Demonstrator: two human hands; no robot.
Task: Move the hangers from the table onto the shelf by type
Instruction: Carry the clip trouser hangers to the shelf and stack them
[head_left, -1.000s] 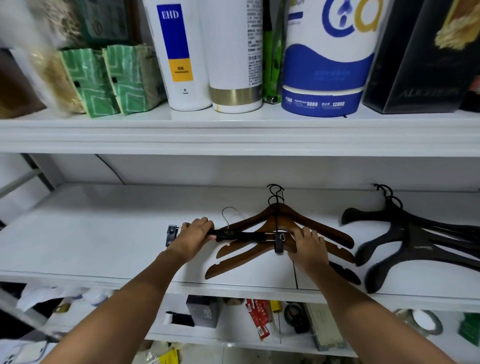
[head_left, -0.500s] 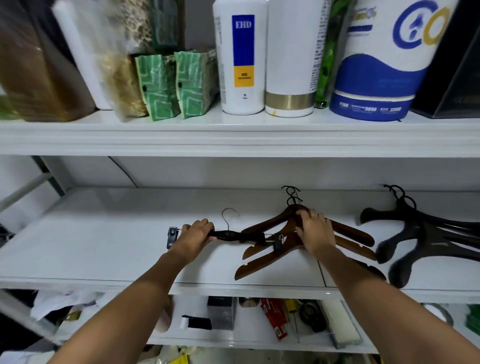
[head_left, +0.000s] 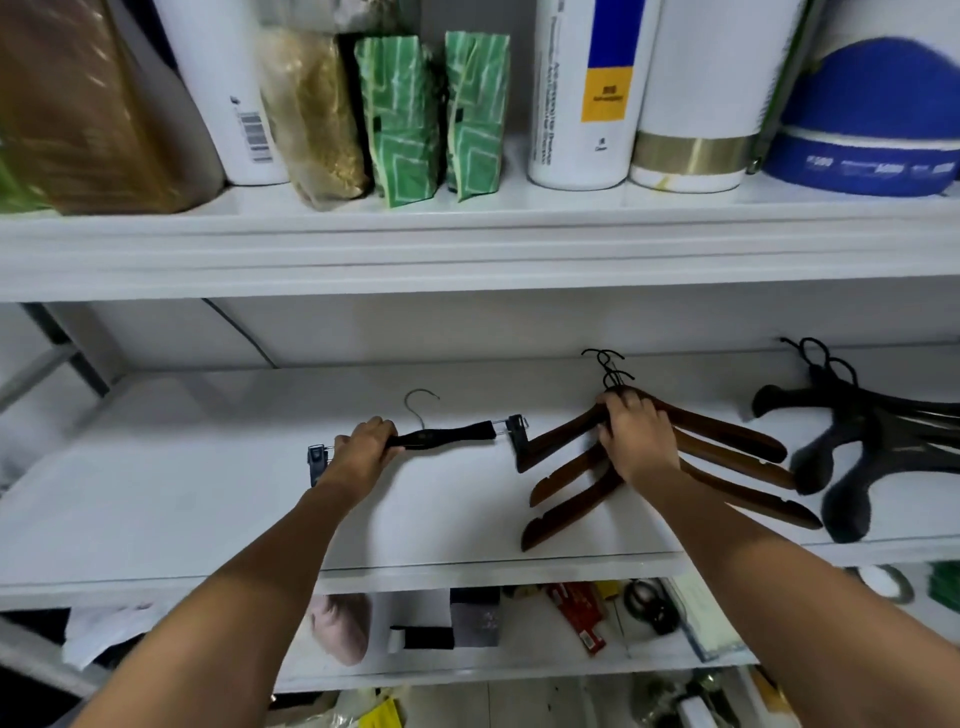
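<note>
The left hand (head_left: 363, 449) curls round the bar of a black clip hanger (head_left: 447, 435). The right hand (head_left: 636, 441) clasps the necks of the brown wooden hangers (head_left: 727, 436), all lying on the white middle shelf (head_left: 156, 493) beside black plastic hangers (head_left: 872, 441). Above, the blue-and-yellow label on a white bottle (head_left: 582, 93) is blurred past reading.

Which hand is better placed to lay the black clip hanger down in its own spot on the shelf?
The left hand. Its fingers curl round the clip hanger, with bare shelf around it. The right hand holds the brown wooden hangers.
</note>
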